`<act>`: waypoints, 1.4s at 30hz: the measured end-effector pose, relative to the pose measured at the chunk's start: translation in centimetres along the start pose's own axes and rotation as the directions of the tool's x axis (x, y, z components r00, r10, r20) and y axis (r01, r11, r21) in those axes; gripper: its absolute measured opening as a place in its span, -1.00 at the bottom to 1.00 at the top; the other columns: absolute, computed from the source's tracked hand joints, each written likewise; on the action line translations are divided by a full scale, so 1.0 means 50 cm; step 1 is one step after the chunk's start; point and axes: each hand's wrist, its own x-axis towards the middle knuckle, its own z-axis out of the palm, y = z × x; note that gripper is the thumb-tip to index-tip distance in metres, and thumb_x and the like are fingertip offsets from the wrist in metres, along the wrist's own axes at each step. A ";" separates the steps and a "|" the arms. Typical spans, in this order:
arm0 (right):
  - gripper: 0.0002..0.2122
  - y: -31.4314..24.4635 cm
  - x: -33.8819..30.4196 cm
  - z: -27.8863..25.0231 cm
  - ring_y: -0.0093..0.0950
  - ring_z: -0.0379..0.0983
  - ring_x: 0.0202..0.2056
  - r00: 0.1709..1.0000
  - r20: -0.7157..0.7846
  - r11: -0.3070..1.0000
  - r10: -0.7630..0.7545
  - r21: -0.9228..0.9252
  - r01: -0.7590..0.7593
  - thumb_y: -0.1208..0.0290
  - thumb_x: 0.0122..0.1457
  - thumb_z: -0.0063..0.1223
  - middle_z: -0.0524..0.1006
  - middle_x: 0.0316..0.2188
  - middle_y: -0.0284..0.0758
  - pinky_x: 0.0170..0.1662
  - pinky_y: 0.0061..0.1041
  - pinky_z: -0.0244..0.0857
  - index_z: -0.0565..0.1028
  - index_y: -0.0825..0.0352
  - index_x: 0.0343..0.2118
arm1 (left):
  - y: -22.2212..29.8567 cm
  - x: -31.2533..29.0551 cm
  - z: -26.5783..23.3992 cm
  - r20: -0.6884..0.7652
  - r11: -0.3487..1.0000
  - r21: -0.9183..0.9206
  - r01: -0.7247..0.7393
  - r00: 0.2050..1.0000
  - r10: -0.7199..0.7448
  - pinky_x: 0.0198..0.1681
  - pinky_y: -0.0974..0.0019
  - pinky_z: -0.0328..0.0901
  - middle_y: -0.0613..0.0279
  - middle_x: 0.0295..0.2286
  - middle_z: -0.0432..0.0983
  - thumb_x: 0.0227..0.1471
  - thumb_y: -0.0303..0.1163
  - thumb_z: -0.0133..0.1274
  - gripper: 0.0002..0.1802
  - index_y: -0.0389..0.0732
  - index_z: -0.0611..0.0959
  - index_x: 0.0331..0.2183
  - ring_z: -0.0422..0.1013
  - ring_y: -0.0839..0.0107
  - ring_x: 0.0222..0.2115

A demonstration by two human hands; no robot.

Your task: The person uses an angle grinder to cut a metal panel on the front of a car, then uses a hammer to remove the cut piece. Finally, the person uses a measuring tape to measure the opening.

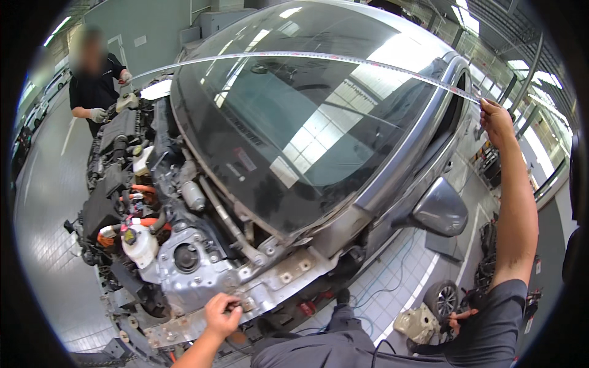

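Note:
My right hand [496, 118], raised at the far right, pinches one end of a tape measure [319, 56]. The tape's pale strip stretches over the windshield [276, 122] of a grey car to a co-worker [95, 83] at the upper left. That person's gloved hand [126, 76] is at the tape's other end. Low in the middle, my left hand [223, 314] has its fingers curled, thumb close to the index finger. It is at the bare metal fender rail [285, 276]; whether anything is inside the fingers is hidden.
The front of the car is stripped, showing the engine bay with a white reservoir [140, 245], orange cables [144, 189] and a silver strut tower [190, 260]. A side mirror [440, 207] juts out on the right. A wheel [442, 299] and a hose [399, 270] lie on the floor.

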 end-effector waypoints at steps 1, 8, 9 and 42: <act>-0.73 -0.013 0.032 -0.014 -0.73 0.30 -0.51 1.000 0.021 1.000 -0.015 -0.027 0.016 0.34 0.21 0.07 0.40 -0.50 -0.57 -0.44 -0.70 0.24 0.45 0.30 -0.06 | -0.005 -0.001 0.006 -0.015 1.000 -0.001 -0.008 1.000 0.008 -0.52 0.36 0.30 0.19 -0.62 0.44 -0.25 -0.42 0.13 -0.83 -0.25 0.61 -0.48 0.39 0.36 -0.62; -0.86 -0.041 0.288 0.035 -0.71 0.30 -0.56 0.987 0.126 0.966 -0.101 -0.224 0.128 0.42 0.18 0.08 0.43 -0.52 -0.51 -0.51 -0.69 0.26 0.50 0.30 -0.21 | 0.096 0.042 0.117 -0.317 0.972 0.126 0.200 0.936 -0.151 -0.33 0.30 0.24 0.13 -0.52 0.38 -0.03 -0.36 -0.01 -0.80 -0.34 0.53 -0.48 0.33 0.31 -0.45; -0.85 -0.034 0.346 0.028 -0.70 0.30 -0.56 0.986 0.131 0.962 -0.103 -0.238 0.132 0.42 0.18 0.09 0.43 -0.52 -0.50 -0.51 -0.69 0.26 0.50 0.30 -0.21 | 0.102 0.052 0.145 -0.367 0.956 0.128 0.264 0.908 -0.202 -0.30 0.28 0.23 0.14 -0.49 0.35 0.00 -0.39 -0.03 -0.82 -0.34 0.51 -0.47 0.31 0.31 -0.42; -0.78 0.221 1.034 -0.053 -0.51 0.37 -0.47 0.669 0.499 0.426 -0.551 -0.521 0.740 0.35 0.13 0.09 0.49 -0.49 -0.32 -0.32 -0.49 0.29 0.50 0.47 -0.33 | 0.111 0.082 0.221 -0.686 0.752 0.436 0.495 0.723 -0.078 -0.32 0.17 0.31 0.08 -0.49 0.44 -0.18 -0.49 0.08 -0.86 -0.26 0.55 -0.44 0.39 0.09 -0.42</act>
